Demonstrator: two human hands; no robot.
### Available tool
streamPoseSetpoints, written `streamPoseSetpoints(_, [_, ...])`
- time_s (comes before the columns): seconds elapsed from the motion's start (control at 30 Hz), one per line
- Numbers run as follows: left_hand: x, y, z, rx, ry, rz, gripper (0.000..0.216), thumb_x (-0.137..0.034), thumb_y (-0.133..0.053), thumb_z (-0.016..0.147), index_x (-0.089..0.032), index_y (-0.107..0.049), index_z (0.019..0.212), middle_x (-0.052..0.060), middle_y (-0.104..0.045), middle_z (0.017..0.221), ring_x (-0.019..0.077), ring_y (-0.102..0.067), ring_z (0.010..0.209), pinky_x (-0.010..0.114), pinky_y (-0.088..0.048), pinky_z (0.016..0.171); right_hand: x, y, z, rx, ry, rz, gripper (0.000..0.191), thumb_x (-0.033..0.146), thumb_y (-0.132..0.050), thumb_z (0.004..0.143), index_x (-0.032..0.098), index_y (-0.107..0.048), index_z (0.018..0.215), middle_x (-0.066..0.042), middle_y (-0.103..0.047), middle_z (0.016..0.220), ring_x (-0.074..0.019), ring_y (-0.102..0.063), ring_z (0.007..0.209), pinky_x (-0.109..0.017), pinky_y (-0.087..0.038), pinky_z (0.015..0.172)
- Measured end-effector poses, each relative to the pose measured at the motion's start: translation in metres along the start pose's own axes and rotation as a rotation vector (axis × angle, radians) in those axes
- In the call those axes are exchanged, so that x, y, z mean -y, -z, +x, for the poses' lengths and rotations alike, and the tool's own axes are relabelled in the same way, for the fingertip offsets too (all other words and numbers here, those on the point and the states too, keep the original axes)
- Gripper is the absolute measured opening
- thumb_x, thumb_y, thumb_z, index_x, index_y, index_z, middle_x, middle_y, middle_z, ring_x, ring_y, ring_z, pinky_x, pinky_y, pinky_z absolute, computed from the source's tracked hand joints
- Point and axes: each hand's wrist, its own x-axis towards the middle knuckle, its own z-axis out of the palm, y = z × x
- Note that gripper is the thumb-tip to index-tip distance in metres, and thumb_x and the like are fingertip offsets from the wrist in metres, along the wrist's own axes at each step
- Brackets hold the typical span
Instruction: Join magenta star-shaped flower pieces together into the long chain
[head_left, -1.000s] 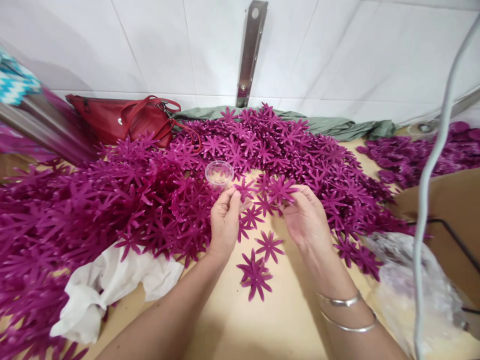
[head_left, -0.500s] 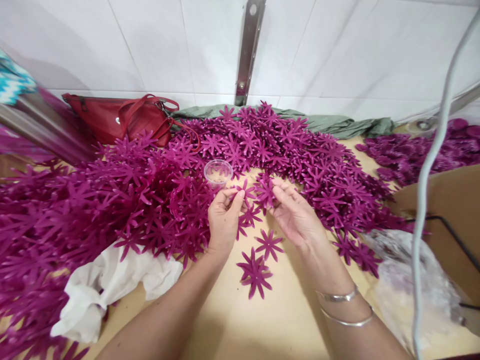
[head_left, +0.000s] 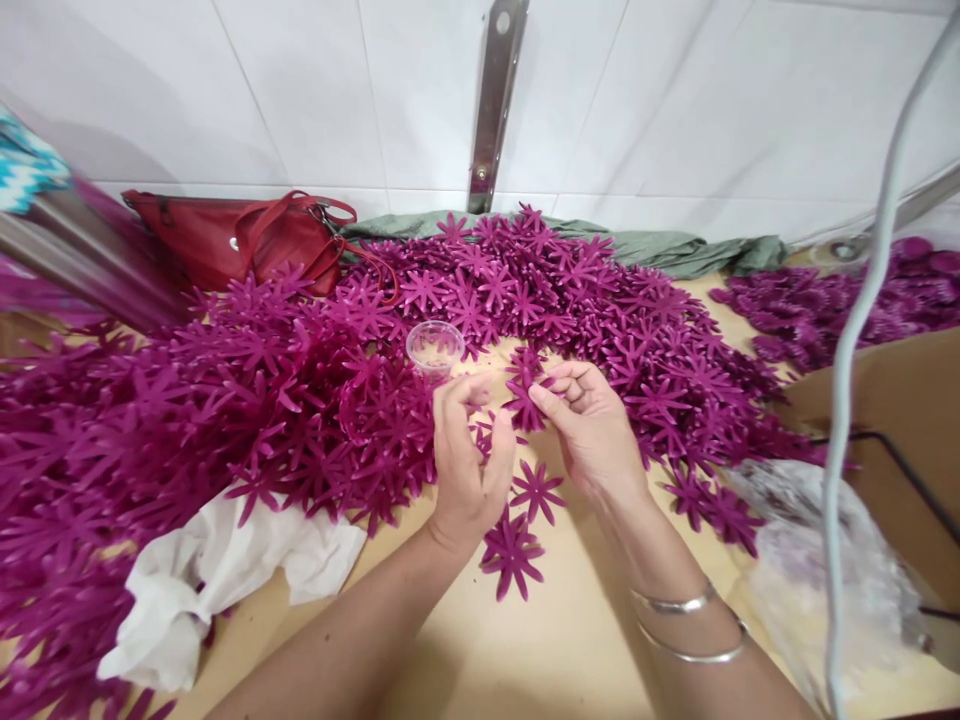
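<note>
My right hand pinches a purple star-shaped flower piece between thumb and fingers, above the tan table. My left hand is just left of it with fingers curled, thumb and forefinger close together; what it holds, if anything, is hidden. A small clear plastic cup stands just beyond my left hand. Loose flower pieces lie on the table below my hands. A large heap of the same purple flowers curves around from the left to the back right.
A crumpled white cloth lies at the left front. A red handbag and green cloth rest against the tiled wall. A clear plastic bag, a cardboard box and a grey cable are at the right.
My right hand brought its flower piece left and down toward my left hand. My left hand turned inward and its fingers curled; the flower it held earlier is out of sight.
</note>
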Motion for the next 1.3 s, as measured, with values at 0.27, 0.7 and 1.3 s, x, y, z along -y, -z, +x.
streamPoseSetpoints(0.27, [0.008, -0.002, 0.004, 0.131, 0.244, -0.201, 0.021, -0.028, -0.067, 0.096, -0.022, -0.072, 0.115, 0.009, -0.074, 0.116, 0.0227, -0.069, 0.111, 0.035, -0.052, 0.102, 0.002, -0.004, -0.008, -0.019, 0.158, -0.262, 0.018, 0.031, -0.08, 0.085, 0.023, -0.065, 0.089, 0.003, -0.067, 0.076, -0.0125, -0.061, 0.069, -0.025, -0.05, 0.066])
streamPoseSetpoints(0.7, [0.02, -0.008, 0.012, -0.031, 0.452, -0.523, 0.015, -0.028, -0.078, 0.084, -0.017, -0.075, 0.094, 0.003, -0.079, 0.091, 0.0144, -0.072, 0.085, 0.027, -0.057, 0.085, 0.004, -0.004, -0.01, 0.156, 0.574, -0.688, 0.019, 0.022, -0.077, 0.088, 0.028, -0.075, 0.106, -0.007, -0.069, 0.119, -0.0253, -0.064, 0.12, -0.046, -0.049, 0.11])
streamPoseSetpoints(1.3, [0.013, -0.004, 0.013, -0.174, 0.315, -0.407, 0.035, -0.033, -0.064, 0.099, -0.029, -0.054, 0.132, 0.006, -0.064, 0.131, 0.0135, -0.068, 0.098, 0.027, -0.056, 0.089, 0.002, 0.002, 0.003, 0.059, -0.289, 0.282, 0.053, 0.076, -0.057, 0.09, 0.027, -0.07, 0.105, -0.005, -0.08, 0.102, -0.0217, -0.077, 0.094, -0.033, -0.06, 0.078])
